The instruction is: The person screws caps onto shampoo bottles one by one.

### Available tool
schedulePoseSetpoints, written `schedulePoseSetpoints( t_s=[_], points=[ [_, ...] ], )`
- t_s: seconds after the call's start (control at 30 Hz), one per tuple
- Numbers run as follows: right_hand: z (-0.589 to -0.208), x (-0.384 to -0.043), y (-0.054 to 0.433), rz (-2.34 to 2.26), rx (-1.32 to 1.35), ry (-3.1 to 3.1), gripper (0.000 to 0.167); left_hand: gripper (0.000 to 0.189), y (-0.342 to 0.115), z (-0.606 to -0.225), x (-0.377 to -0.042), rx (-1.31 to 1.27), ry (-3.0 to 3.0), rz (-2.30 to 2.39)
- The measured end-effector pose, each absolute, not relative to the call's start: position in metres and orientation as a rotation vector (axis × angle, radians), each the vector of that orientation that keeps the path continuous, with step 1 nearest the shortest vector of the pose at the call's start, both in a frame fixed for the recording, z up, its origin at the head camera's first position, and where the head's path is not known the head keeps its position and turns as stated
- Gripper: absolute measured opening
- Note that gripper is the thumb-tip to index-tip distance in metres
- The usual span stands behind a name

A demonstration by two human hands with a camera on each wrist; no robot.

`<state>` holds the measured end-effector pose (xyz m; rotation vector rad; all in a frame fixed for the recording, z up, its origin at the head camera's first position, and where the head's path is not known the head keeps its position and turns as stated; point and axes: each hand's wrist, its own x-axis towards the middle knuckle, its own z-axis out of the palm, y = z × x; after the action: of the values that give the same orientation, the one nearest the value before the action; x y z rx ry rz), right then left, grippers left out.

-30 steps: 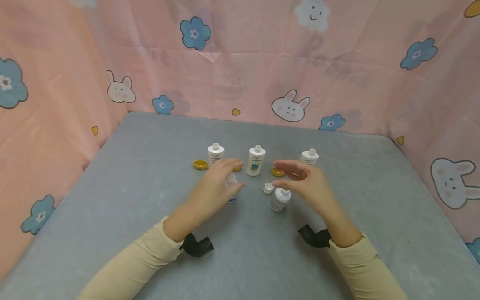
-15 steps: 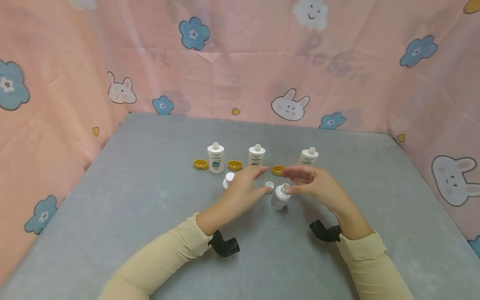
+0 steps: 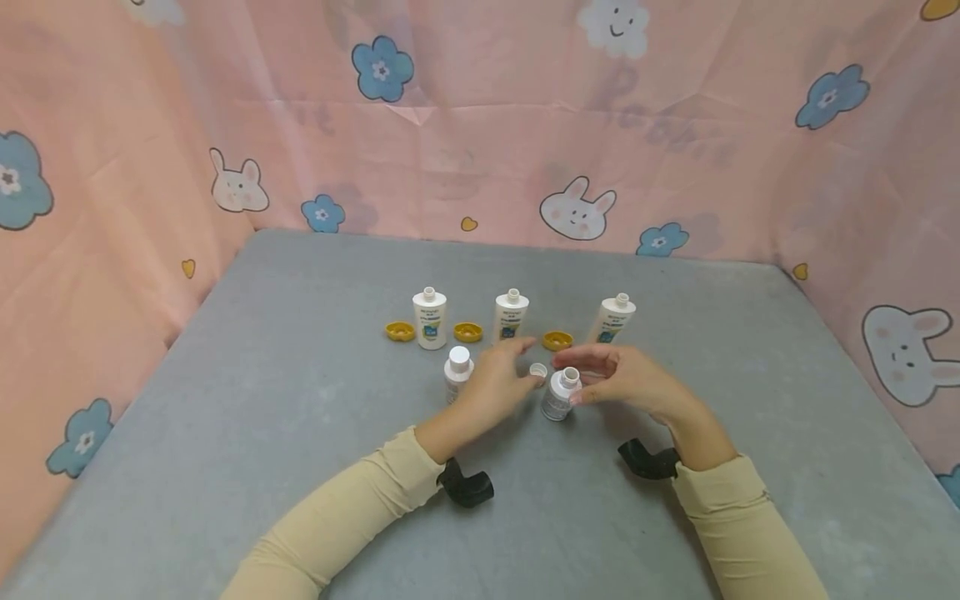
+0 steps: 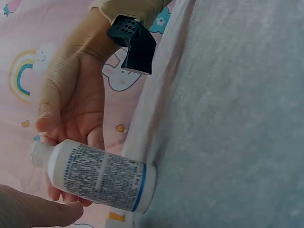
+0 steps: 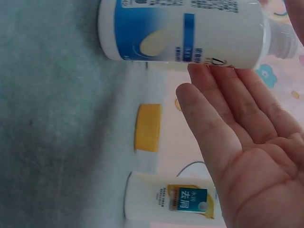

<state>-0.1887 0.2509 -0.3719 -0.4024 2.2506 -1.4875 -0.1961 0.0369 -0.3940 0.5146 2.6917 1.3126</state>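
Observation:
A small white bottle (image 3: 557,398) with an uncapped neck stands on the grey table between my hands. My right hand (image 3: 630,379) is at its right side, with fingers extended past it and the thumb tip overlapping its edge. In the right wrist view, the bottle (image 5: 228,33) shows a blue-and-white label near the straight fingers (image 5: 242,99). My left hand (image 3: 491,383) reaches over the table, thumb and forefinger apart, at a white screw cap (image 3: 537,371) lying hollow side up. Behind this hand is a capped white bottle (image 3: 458,371), partly covered.
Three larger white lotion bottles stand in a row behind: left (image 3: 430,318), middle (image 3: 512,313) and right (image 3: 616,318). Yellow caps lie among them: one at left (image 3: 401,332), one centrally (image 3: 468,332), one at right (image 3: 557,340). A pink patterned cloth (image 3: 465,150) surrounds the table.
My left hand has moved right, from the capped small bottle to the loose white cap. My right hand has lowered slightly, bringing its thumb beside the uncapped bottle.

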Motion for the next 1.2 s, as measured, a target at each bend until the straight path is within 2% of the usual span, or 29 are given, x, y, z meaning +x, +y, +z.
schedulePoseSetpoints(
  t_s=[0.57,1.07,1.2],
  points=[
    [-0.383,-0.193,0.249,-1.467,-0.384,2.146,0.067,0.047,0.042,-0.417,-0.201,0.499,2.591,1.395],
    [-0.388,-0.196,0.248,-1.456,-0.391,2.187,0.059,0.032,0.040,-0.423,-0.202,0.567,2.605,1.405],
    [-0.384,-0.194,0.249,-1.490,-0.347,2.217,0.057,0.034,0.040,-0.417,-0.199,0.554,2.598,1.440]
  ],
)
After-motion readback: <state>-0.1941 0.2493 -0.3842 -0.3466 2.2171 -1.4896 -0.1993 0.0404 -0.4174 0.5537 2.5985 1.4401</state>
